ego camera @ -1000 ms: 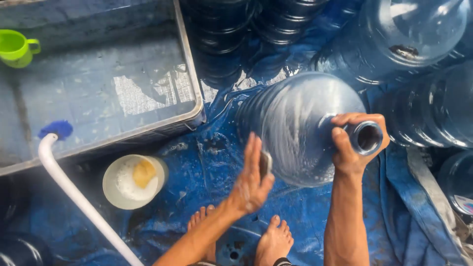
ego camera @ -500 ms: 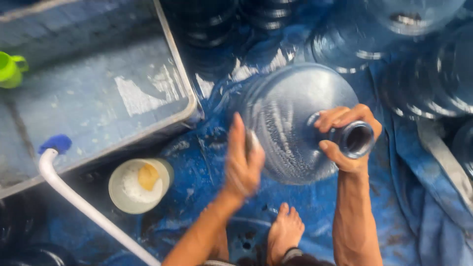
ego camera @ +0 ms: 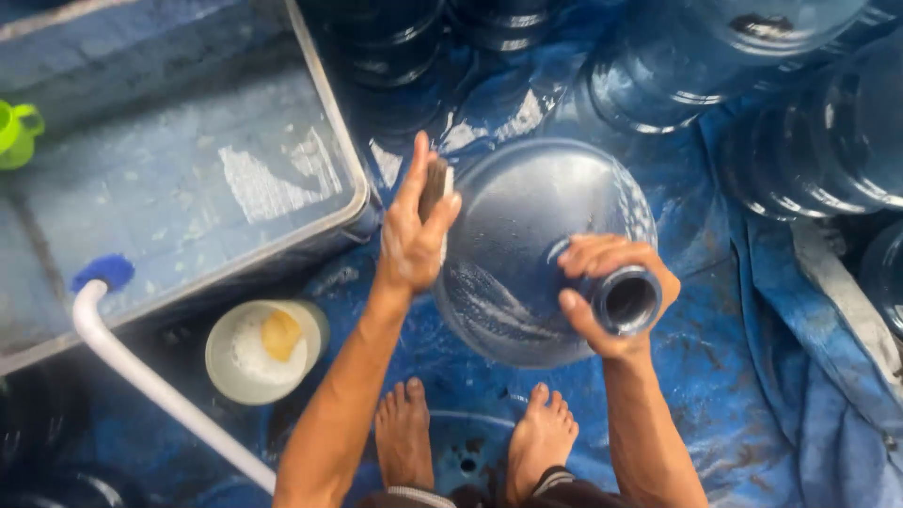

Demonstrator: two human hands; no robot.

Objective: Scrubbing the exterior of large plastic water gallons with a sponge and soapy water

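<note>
Big jug (ego camera: pixel 527 254) at frame centre: clear blue plastic, domed, wet with soapy streaks, tipped so the neck points at the camera. It rests on a wrinkled blue tarp (ego camera: pixel 752 376).

Right hand (ego camera: pixel 602 292) is wrapped around the jug's neck, fingers curled over the rim, thumb underneath; the mouth is open and dark inside. Forearm comes up from the bottom edge, nearly vertical.

Left hand (ego camera: pixel 414 230) presses a thin dark scrub pad (ego camera: pixel 435 188) flat against the jug's left shoulder, fingers straight and pointing up-frame, thumb pinning the pad. Arm runs diagonally from lower left.

Two bare feet (ego camera: pixel 470 442) on the tarp just below the jug.

Lower left: round white tub (ego camera: pixel 259 353) with white powder or foam and a yellow lump in it. White pipe (ego camera: pixel 141 376) with a blue end runs from there up into a metal-rimmed trough (ego camera: pixel 320 141) holding water, upper left. Green cup (ego camera: pixel 17 132) at far left edge. More blue jugs (ego camera: pixel 734 56) are stacked across the top and right.
</note>
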